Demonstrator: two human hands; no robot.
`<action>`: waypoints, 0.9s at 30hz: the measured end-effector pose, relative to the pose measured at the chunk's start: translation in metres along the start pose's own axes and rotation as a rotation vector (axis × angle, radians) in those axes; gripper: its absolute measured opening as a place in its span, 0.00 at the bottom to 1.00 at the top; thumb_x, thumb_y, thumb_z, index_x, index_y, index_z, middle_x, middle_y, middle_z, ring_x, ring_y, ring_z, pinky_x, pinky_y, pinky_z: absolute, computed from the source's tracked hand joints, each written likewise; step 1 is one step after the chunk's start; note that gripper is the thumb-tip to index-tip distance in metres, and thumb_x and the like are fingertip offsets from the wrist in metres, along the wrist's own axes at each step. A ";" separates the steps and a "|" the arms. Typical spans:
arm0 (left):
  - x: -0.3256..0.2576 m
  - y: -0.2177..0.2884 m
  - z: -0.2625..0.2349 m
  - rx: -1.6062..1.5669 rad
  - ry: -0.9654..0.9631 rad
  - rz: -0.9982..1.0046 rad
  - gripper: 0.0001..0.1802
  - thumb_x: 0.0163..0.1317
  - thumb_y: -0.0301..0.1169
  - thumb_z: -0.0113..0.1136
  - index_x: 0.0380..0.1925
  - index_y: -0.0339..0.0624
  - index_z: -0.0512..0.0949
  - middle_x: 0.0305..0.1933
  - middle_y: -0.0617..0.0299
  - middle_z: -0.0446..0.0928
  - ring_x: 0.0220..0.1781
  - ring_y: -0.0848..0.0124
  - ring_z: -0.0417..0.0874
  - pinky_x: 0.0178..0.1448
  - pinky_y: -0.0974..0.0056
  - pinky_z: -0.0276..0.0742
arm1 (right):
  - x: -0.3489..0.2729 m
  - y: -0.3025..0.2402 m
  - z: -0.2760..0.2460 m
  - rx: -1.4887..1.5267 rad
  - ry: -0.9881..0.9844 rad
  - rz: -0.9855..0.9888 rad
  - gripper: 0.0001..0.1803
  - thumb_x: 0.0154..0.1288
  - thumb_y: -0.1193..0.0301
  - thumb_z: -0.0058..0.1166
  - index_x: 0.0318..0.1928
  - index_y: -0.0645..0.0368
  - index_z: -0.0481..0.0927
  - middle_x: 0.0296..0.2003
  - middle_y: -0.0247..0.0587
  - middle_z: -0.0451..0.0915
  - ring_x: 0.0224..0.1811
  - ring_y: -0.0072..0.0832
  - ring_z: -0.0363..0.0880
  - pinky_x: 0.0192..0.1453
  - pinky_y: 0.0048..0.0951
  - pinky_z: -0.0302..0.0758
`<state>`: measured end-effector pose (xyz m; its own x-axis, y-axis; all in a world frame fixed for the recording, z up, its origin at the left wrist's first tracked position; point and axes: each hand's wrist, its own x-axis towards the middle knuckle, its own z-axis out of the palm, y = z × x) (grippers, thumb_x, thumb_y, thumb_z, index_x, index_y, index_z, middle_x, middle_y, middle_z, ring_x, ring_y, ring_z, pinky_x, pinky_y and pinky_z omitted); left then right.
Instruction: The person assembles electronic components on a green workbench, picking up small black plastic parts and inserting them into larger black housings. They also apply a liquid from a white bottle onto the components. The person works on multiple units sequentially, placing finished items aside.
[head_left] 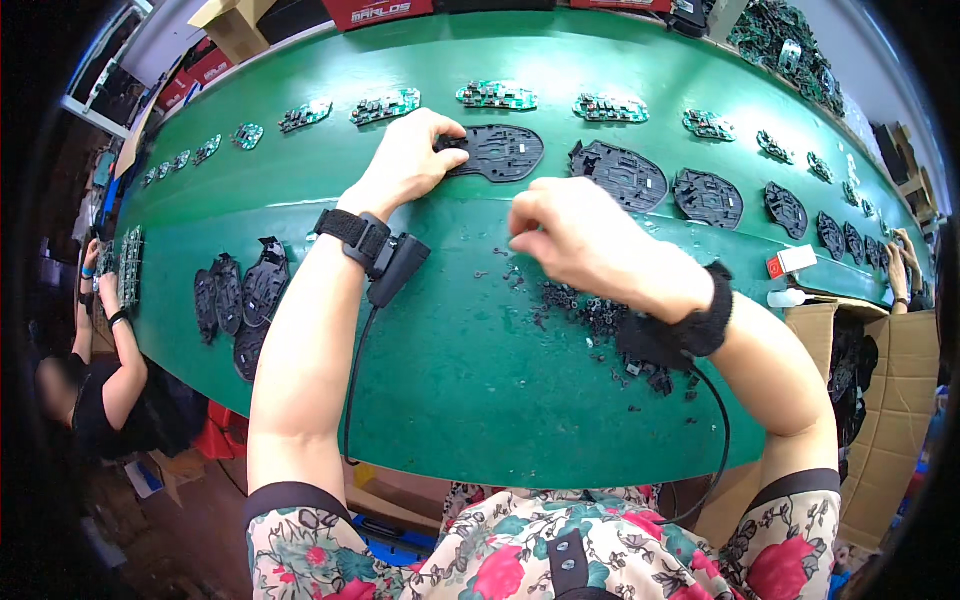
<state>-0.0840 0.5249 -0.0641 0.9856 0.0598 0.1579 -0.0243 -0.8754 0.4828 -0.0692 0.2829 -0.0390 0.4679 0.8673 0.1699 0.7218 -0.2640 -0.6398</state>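
My left hand point(408, 165) grips the left end of a black plastic mouse base point(503, 153) between thumb and fingers. The base lies flat on the green table, its ribbed inside facing up. Just below and to the right of it, my right hand point(575, 235) hovers over the table with fingers curled together in a pinch. Whatever those fingers hold, if anything, is too small or hidden to make out. Beneath my right wrist spreads a pile of tiny black plastic parts point(598, 316). Another mouse base point(620, 175) lies right beside the gripped one.
Green circuit boards point(497, 95) form a curved row along the far side. More mouse bases point(708, 197) continue rightward, and a stack of them point(265, 280) sits at left. A cardboard box point(885, 400) stands at right near a white bottle point(788, 298). Co-workers' hands point(107, 290) show at both ends.
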 end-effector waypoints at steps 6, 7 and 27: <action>-0.001 0.004 -0.002 -0.028 -0.049 -0.008 0.16 0.56 0.30 0.65 0.45 0.39 0.82 0.48 0.57 0.80 0.43 0.68 0.81 0.50 0.65 0.78 | 0.013 -0.002 0.035 -0.009 -0.017 0.099 0.04 0.52 0.76 0.59 0.30 0.63 0.79 0.30 0.52 0.78 0.38 0.49 0.79 0.41 0.44 0.75; -0.003 0.003 -0.003 -0.040 -0.052 -0.014 0.16 0.57 0.29 0.64 0.45 0.39 0.82 0.50 0.57 0.79 0.44 0.68 0.82 0.50 0.65 0.78 | 0.015 -0.004 0.036 -0.044 -0.072 0.111 0.04 0.54 0.76 0.59 0.31 0.63 0.78 0.32 0.51 0.78 0.40 0.48 0.78 0.43 0.43 0.75; -0.048 0.094 -0.036 -0.534 -0.035 0.082 0.12 0.59 0.28 0.66 0.43 0.36 0.82 0.39 0.64 0.82 0.41 0.77 0.80 0.49 0.70 0.76 | -0.007 -0.026 -0.030 0.472 0.373 0.230 0.07 0.60 0.80 0.53 0.40 0.67 0.77 0.27 0.44 0.82 0.30 0.27 0.82 0.36 0.28 0.78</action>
<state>-0.1401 0.4566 0.0050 0.9817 -0.0228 0.1889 -0.1739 -0.5103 0.8422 -0.0761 0.2710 -0.0013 0.7913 0.5832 0.1837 0.3194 -0.1382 -0.9375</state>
